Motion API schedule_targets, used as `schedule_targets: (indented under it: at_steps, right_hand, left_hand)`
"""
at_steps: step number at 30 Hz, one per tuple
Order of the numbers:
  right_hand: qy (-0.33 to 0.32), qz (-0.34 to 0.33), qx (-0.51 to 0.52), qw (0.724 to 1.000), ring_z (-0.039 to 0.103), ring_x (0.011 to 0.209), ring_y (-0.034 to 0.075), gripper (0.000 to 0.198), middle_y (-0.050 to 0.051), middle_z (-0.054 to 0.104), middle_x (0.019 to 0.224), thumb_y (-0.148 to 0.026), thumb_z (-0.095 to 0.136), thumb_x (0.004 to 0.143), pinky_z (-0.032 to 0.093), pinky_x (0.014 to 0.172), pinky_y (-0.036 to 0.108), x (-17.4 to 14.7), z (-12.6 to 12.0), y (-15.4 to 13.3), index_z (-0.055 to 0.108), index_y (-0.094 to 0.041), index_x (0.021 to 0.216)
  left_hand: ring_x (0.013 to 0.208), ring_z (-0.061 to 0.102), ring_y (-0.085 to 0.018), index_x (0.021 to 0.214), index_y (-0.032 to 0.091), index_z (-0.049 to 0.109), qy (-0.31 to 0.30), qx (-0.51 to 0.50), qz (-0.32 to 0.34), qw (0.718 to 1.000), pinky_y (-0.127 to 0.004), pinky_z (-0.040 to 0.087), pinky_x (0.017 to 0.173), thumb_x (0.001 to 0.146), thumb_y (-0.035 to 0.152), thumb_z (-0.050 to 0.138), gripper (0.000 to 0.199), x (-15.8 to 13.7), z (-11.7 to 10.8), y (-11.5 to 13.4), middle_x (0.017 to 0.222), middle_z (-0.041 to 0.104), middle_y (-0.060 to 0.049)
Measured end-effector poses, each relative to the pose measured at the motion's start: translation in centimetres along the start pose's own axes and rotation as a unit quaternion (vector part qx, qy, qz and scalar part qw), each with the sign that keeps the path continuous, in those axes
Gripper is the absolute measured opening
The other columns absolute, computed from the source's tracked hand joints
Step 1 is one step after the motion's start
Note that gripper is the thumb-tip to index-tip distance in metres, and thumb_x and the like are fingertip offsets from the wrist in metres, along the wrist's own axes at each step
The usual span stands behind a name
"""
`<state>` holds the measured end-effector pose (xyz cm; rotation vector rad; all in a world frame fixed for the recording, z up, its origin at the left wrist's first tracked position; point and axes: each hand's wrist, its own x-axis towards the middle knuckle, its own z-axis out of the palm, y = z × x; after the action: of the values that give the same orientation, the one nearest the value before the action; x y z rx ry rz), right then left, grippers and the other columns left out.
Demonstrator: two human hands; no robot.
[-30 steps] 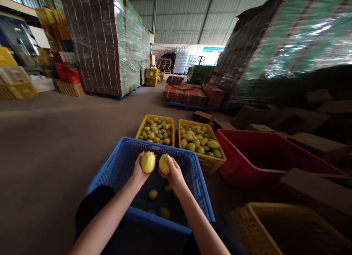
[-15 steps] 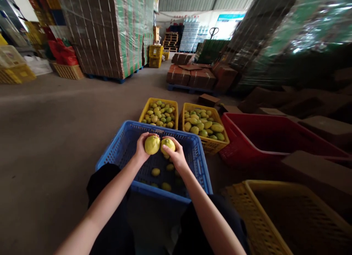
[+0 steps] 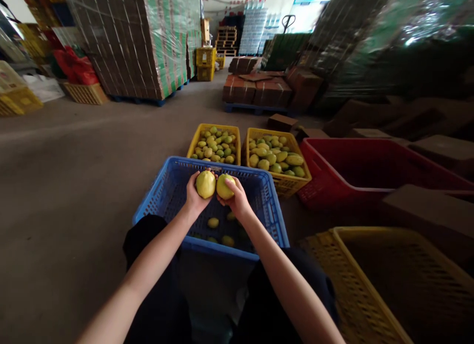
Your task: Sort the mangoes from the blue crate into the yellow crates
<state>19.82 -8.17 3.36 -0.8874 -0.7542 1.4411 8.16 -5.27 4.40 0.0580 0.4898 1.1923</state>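
Observation:
My left hand (image 3: 195, 194) cradles a yellow lemon (image 3: 205, 184), its fingers curled round behind it. Close beside it, my right hand (image 3: 237, 198) grips a second lemon (image 3: 224, 187), thumb laid across the front. Both fruits are held over a blue plastic crate (image 3: 276, 213) that stands before my knees. Several loose lemons (image 3: 213, 223) lie on the crate floor, partly hidden by my right forearm and the near rim.
Behind the blue crate stand two yellow crates (image 3: 242, 146) of yellow-green lemons. A red tub (image 3: 333, 173) and a yellow crate (image 3: 335, 235) are at the right. Flattened cartons (image 3: 255, 89) lie on a pallet farther back, near wrapped stacks (image 3: 114, 42).
Both hands have risen slightly in view with their lemons. The left lemon is turned, its pointed end now facing up. The camera has tilted a little, shifting the scene.

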Motion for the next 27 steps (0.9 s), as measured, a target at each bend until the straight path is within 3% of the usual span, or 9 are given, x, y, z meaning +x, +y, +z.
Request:
schedule_targets:
  at_steps: [6,8,13,16,22,27]
  right_hand:
    - [0.092,0.003,0.049,0.995,0.052,0.038,0.010,0.045,-0.007,0.058,0.059,-0.039,0.078,0.058,0.026,0.027,0.016,0.0,0.2,-0.6,0.047,-0.022,0.086]
    - [0.108,0.033,0.066,0.991,0.052,0.038,0.010,0.038,-0.006,0.058,0.057,-0.042,0.074,0.063,0.024,0.026,0.016,0.2,0.0,-0.9,0.050,-0.022,0.085]
    - [0.142,0.097,0.091,0.981,0.057,0.044,0.013,0.035,0.000,0.062,0.055,-0.052,0.060,0.079,0.037,0.030,0.020,1.0,-0.5,-0.9,0.056,-0.017,0.082]
    - [0.132,0.092,0.082,0.984,0.058,0.045,0.014,0.033,0.002,0.063,0.055,-0.048,0.055,0.085,0.042,0.033,0.021,1.3,-0.3,-0.3,0.058,-0.015,0.082]
    - [0.090,0.139,0.100,0.981,0.057,0.040,0.013,0.029,0.002,0.064,0.054,-0.041,0.049,0.090,0.047,0.035,0.022,0.8,0.1,-0.3,0.059,-0.016,0.080]
    - [0.031,0.130,0.138,0.981,0.058,0.041,0.014,0.046,0.004,0.066,0.057,-0.057,0.043,0.089,0.042,0.029,0.020,0.7,-0.3,-0.8,0.060,-0.016,0.080]
  left_hand:
    - [0.065,0.064,-0.015,0.073,0.016,0.061,0.055,-0.013,0.036,0.998,-0.029,0.054,0.069,0.079,0.031,0.061,0.016,0.2,0.3,0.1,0.069,0.066,-0.001]
    - [0.066,0.065,-0.016,0.073,0.016,0.061,0.065,-0.030,0.011,0.997,-0.030,0.055,0.066,0.081,0.032,0.058,0.018,0.4,0.2,0.3,0.069,0.066,-0.002]
    - [0.063,0.064,-0.018,0.081,0.014,0.062,0.146,-0.041,-0.042,0.988,-0.029,0.054,0.055,0.088,0.029,0.036,0.030,0.8,-0.4,0.4,0.071,0.065,-0.007]
    - [0.061,0.063,-0.018,0.081,0.014,0.061,0.170,-0.007,-0.036,0.985,-0.029,0.053,0.054,0.087,0.033,0.038,0.031,0.9,-0.7,0.3,0.070,0.063,-0.007]
    - [0.058,0.059,-0.014,0.078,0.016,0.058,0.158,0.037,-0.006,0.987,-0.026,0.053,0.056,0.080,0.036,0.059,0.019,1.4,-1.1,0.6,0.068,0.061,-0.003]
    - [0.069,0.064,-0.018,0.097,0.010,0.062,0.093,0.011,-0.054,0.994,-0.026,0.055,0.059,0.089,0.046,0.046,0.041,1.2,-0.7,1.0,0.078,0.066,-0.010]
